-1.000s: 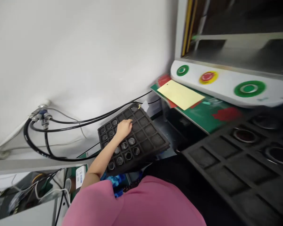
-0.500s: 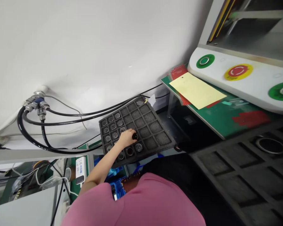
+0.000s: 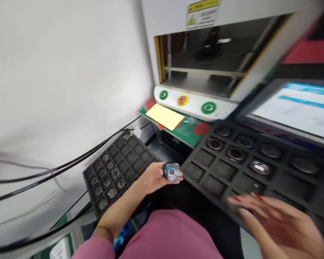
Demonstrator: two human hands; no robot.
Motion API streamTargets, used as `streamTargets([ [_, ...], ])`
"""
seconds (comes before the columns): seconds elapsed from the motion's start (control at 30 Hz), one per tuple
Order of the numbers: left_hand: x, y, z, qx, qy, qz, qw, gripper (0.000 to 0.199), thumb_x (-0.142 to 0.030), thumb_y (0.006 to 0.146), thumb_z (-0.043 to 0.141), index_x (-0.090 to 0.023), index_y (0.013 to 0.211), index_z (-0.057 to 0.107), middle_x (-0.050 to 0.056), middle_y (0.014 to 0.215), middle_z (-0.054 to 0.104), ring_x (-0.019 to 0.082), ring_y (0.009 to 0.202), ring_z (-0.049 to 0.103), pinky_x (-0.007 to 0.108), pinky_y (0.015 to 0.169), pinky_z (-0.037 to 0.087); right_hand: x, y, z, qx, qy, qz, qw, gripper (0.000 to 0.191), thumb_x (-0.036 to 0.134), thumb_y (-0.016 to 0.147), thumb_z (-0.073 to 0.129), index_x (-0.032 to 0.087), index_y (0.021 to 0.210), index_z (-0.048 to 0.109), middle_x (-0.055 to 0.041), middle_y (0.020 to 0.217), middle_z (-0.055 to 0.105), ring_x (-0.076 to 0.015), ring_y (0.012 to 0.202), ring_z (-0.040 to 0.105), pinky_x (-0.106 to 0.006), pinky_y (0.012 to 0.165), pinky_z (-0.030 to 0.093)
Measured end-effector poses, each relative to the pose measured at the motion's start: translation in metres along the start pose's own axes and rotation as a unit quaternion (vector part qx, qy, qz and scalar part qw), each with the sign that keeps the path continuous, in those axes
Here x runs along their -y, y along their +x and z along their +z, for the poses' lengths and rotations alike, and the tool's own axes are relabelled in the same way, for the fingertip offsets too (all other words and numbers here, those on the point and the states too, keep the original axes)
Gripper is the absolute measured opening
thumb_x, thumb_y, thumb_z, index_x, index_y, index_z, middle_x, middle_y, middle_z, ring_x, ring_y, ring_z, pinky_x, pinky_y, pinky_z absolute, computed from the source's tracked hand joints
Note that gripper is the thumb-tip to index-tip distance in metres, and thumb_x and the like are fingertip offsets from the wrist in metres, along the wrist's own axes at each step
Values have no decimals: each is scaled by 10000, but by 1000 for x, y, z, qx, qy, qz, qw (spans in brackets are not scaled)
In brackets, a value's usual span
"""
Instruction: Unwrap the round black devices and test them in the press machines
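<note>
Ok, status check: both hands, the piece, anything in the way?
Left hand holding piece, blue mark showing. Right hand blurred, open, over right tray. In view, tray's edge close beside piece; no other obstruction seen.

The left hand (image 3: 155,178) holds a small dark device (image 3: 172,172); the right hand (image 3: 279,221) spreads, blurred, over a black compartment tray (image 3: 212,185).

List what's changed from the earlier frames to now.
The left hand has moved off the left tray toward the right tray, holding a small dark device. The right hand, previously unseen, is open over the right tray. The view swung right, revealing a screen. Unchanged: the yellow card on the green bench.
</note>
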State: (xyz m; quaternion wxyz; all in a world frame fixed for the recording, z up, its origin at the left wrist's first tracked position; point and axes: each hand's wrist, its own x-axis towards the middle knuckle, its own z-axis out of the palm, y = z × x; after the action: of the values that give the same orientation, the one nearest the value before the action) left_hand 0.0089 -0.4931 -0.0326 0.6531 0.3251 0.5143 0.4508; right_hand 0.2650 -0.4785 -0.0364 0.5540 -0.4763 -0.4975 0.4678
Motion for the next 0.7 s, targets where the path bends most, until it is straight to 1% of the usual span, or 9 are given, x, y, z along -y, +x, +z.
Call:
streamTargets([
  [0.07, -4, 17, 32, 95, -57, -23, 994, 899, -801, 495, 734, -69, 1016, 701, 189, 910, 739, 284, 812, 725, 380, 743, 575, 13, 6, 8, 24, 10, -75, 997, 385, 143, 733, 784, 221, 1077, 629, -28, 966, 720, -164, 876, 724, -272, 860, 589],
  [0.13, -8, 27, 58, 174, -119, -69, 975, 740, -667, 507, 835, -74, 939, 728, 142, 821, 740, 219, 717, 711, 315, 708, 565, 27, 13, 12, 38, 10, -115, 993, 389, 94, 763, 736, 229, 1107, 614, -36, 1020, 709, -166, 938, 719, -298, 897, 589],
  [0.23, -11, 34, 85, 237, -176, -132, 946, 563, -489, 511, 915, -86, 866, 747, 70, 728, 720, 146, 645, 680, 228, 662, 544, 39, 19, 7, 32, -2, -132, 991, 354, 77, 787, 709, 229, 1092, 614, -36, 981, 706, -164, 897, 721, -307, 841, 616],
  [0.33, -11, 36, 100, 249, -175, -141, 942, 523, -476, 524, 914, -90, 834, 747, 46, 691, 706, 129, 611, 666, 225, 660, 545, 43, 17, -5, 2, -20, -133, 991, 321, 68, 782, 717, 227, 1046, 629, -13, 892, 713, -134, 811, 722, -263, 823, 617],
  [0.43, -11, 34, 108, 253, -149, -138, 946, 527, -507, 590, 874, -81, 871, 745, 79, 733, 723, 179, 654, 693, 301, 719, 560, 42, 12, -13, -39, -26, -122, 991, 297, 66, 778, 722, 223, 1013, 633, -4, 867, 717, -115, 748, 722, -233, 802, 616],
  [0.5, -14, 32, 113, 255, -123, -134, 950, 530, -521, 653, 831, -72, 922, 742, 110, 790, 735, 222, 728, 715, 337, 751, 560, 40, 10, -16, -59, -25, -118, 991, 279, 71, 786, 717, 221, 1005, 631, -7, 861, 717, -122, 725, 723, -240, 751, 628],
  [0.57, -18, 29, 118, 245, -100, -127, 956, 528, -535, 698, 791, -77, 953, 736, 115, 818, 734, 227, 759, 717, 333, 746, 557, 38, 9, -16, -76, -30, -124, 989, 288, 70, 787, 716, 223, 1014, 626, -7, 859, 716, -136, 739, 726, -264, 739, 637],
  [0.63, -22, 27, 124, 228, -70, -117, 964, 528, -537, 679, 802, -88, 947, 729, 98, 804, 726, 204, 731, 705, 313, 717, 553, 37, 7, -16, -87, -39, -138, 986, 320, 59, 781, 717, 232, 1031, 619, -5, 873, 712, -145, 772, 727, -290, 761, 638],
  [0.7, -26, 26, 130, 207, -24, -103, 973, 479, -483, 639, 843, -98, 896, 719, 69, 753, 712, 172, 686, 683, 294, 704, 546, 36, 6, -16, -92, -40, -154, 983, 355, 39, 778, 706, 246, 1051, 612, 1, 871, 704, -149, 804, 721, -313, 791, 633],
])
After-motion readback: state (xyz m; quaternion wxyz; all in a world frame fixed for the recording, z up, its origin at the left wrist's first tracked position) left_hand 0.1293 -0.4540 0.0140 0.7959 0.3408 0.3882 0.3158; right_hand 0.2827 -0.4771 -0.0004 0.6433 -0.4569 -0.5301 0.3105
